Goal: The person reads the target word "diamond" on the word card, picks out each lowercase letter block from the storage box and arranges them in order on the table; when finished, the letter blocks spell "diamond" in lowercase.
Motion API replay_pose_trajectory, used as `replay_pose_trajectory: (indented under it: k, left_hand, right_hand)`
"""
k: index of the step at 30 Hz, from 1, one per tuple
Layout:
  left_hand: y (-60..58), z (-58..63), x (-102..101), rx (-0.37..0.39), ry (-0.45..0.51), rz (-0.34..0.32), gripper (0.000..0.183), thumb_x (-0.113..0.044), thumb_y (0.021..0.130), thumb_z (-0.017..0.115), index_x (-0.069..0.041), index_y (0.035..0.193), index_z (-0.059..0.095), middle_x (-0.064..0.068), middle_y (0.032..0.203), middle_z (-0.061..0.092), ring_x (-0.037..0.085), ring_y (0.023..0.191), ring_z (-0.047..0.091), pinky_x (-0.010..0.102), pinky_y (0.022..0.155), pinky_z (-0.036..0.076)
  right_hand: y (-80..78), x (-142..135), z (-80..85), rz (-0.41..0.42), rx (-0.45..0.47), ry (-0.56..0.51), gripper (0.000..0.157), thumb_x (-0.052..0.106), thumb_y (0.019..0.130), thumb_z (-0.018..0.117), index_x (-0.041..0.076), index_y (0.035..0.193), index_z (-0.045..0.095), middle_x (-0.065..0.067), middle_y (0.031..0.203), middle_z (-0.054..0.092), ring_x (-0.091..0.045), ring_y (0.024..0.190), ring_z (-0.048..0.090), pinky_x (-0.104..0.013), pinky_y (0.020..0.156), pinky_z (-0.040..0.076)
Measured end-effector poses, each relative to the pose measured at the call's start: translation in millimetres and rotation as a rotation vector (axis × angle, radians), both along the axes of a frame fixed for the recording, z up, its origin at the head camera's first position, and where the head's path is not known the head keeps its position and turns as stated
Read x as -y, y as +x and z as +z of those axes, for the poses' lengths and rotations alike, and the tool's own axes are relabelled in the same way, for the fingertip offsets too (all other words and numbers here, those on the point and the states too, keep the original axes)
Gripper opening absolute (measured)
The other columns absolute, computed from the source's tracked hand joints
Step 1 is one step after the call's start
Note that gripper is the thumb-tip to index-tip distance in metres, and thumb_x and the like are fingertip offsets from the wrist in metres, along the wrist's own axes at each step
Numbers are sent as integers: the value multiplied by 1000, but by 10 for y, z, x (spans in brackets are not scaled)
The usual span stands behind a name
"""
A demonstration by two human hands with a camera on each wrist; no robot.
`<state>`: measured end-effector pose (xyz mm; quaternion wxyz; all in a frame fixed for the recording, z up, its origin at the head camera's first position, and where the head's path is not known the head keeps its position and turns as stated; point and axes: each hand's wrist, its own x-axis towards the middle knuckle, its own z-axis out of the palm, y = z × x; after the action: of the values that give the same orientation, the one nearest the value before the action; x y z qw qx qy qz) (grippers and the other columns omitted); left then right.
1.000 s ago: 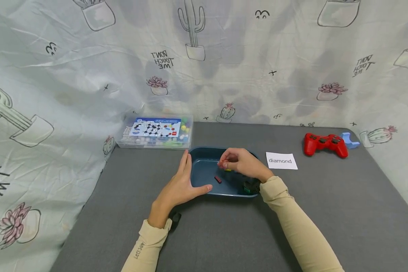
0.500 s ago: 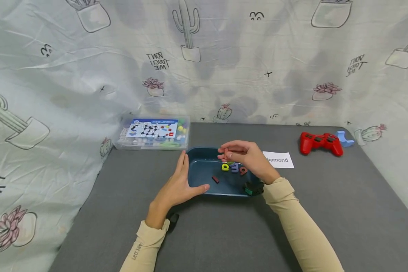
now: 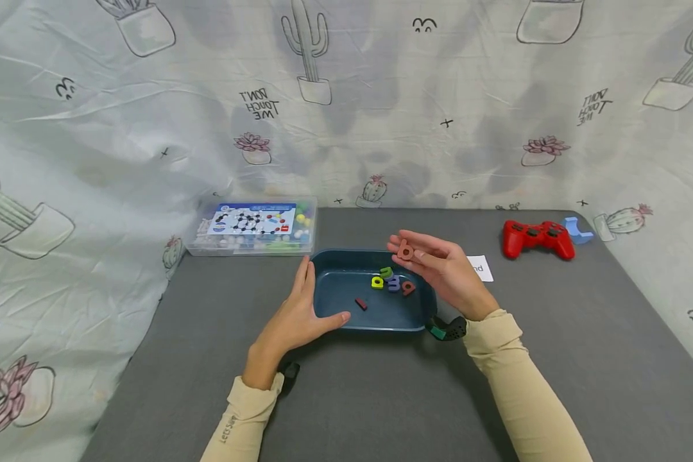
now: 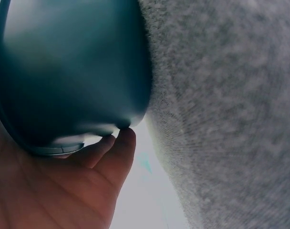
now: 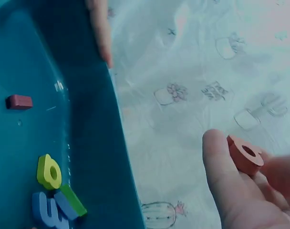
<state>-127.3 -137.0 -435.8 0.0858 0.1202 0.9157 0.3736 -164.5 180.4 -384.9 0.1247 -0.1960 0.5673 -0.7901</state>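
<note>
My right hand pinches a red-orange toy letter "d" between thumb and fingers, over the right back part of a dark blue tray. In the right wrist view the held letter shows its round hole. My left hand lies against the tray's left front corner, straight fingers along the left side and thumb at the front rim. Inside the tray lie a yellow letter "a", a green letter, a bluish "m", a red-orange letter and a small dark red bar.
A white card lies right of the tray, mostly covered by my right hand. A clear case of coloured pieces stands back left. At the back right are a red game controller and a light blue piece. A printed curtain hangs behind the grey table.
My right hand has risen out of the tray and moved right, turning so the letter "d" shows. The letters in the tray have come into sight. The left hand keeps its place at the tray.
</note>
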Motion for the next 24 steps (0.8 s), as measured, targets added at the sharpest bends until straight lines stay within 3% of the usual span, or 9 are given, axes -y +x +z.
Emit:
replay_pose_trajectory:
  k: [7,16,24]
  left_hand:
    - [-7,-15,23,-10,12,-12,132,-70,88,75,-6,171,-5,7,179,-14,42,159,24,67,117,33]
    - [-7,-26,41,-17,18,-15,131,-68,89,76,-6,171,-5,8,179,-14,43,158,26,67,117,33]
    - [-12,-23,40,-6,13,-19,131,-68,88,76,-6,171,-5,8,179,-15,43,158,25,67,117,34]
  right_hand:
    - [56,-222,-44,-18,70,-192,46,-2,114,42,-6,160,43,-24,159,49,-33,141,56,-43,114,43]
    - [78,-349,-96,-42,167,-513,44,-10,112,37,-4,152,56,-23,149,60,-37,134,62,-43,111,45]
    - [83,-388,-98,-79,163,-686,41,-10,112,37,-9,146,60,-26,142,64,-39,129,65,-43,111,47]
